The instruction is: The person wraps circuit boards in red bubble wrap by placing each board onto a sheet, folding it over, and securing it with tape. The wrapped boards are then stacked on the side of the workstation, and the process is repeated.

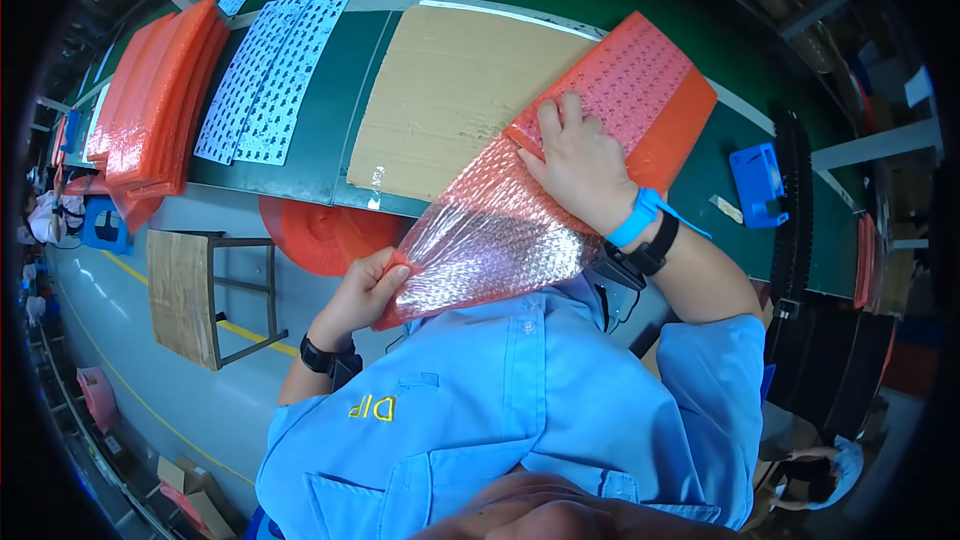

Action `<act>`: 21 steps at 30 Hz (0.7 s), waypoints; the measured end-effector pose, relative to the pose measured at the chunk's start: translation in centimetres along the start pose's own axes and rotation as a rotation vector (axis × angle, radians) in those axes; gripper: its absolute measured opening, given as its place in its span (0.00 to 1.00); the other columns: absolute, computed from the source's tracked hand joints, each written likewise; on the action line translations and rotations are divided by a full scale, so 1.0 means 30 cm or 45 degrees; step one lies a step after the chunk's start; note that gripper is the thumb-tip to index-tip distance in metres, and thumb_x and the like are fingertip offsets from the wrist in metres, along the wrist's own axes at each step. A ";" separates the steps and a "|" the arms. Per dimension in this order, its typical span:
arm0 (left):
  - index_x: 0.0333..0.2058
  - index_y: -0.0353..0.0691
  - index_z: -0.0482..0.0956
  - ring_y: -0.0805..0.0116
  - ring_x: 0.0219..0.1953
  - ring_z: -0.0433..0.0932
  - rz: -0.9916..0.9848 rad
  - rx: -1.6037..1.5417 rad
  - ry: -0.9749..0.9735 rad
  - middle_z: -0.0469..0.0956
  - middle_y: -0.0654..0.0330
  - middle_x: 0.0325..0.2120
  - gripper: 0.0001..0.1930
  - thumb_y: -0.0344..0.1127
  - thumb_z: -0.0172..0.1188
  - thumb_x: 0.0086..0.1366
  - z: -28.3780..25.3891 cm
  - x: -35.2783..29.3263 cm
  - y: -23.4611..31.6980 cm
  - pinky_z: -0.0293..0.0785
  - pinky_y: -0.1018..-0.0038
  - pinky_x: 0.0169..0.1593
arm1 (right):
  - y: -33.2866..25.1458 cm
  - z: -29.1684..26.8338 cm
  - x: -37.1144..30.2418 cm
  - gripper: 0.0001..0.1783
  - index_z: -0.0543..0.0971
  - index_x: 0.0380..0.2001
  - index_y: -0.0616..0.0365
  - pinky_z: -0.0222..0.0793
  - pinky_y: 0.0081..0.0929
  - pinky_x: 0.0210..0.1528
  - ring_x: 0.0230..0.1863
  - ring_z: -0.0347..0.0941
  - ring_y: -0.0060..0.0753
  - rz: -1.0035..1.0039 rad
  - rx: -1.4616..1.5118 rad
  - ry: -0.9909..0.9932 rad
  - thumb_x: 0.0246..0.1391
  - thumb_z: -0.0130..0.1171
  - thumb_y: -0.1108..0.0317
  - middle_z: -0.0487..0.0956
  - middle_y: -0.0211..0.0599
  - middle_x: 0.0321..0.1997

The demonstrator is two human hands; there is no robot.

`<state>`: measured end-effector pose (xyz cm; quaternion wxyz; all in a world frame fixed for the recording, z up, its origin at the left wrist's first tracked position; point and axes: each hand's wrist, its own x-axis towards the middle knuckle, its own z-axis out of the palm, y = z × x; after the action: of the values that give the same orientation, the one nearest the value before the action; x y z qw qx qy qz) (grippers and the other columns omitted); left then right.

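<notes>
A sheet of pink-red bubble wrap (505, 235) stretches from the bench's edge toward my body. My left hand (358, 295) is closed on its near-left corner, thumb on top. On the far part of the wrap lies my right hand (585, 170), fingers stretched out and pressing down, wearing a blue wrist strap. Under that pink layer, a flat panel with rows of dark marks (635, 80) shows through. Beneath the wrap's left side is a brown cardboard sheet (450, 90), which lies flat on the green bench.
White panels with dark marks (275, 80) lie left of the cardboard, beside stacked red bubble-wrap packs (160, 100). A blue holder (758, 185) stands at right. Below the bench are a red wrap roll (325, 237) and a wooden-topped stool (180, 290). Another person (835, 470) is at lower right.
</notes>
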<state>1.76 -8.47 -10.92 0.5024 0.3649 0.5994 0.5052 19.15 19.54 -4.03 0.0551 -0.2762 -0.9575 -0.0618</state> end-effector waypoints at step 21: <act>0.63 0.34 0.63 0.36 0.58 0.71 -0.239 1.668 0.899 0.70 0.32 0.54 0.56 0.73 0.66 0.46 0.116 1.414 0.643 0.69 0.54 0.60 | 0.184 -0.130 -0.080 0.31 0.73 0.48 0.60 0.78 0.41 0.33 0.36 0.79 0.50 -0.253 0.587 0.141 0.49 0.69 0.50 0.70 0.45 0.48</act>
<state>-5.93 36.77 -2.02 0.0009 0.3530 0.9316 0.0871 24.40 22.36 -0.02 0.1627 -0.1569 -0.9643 0.1380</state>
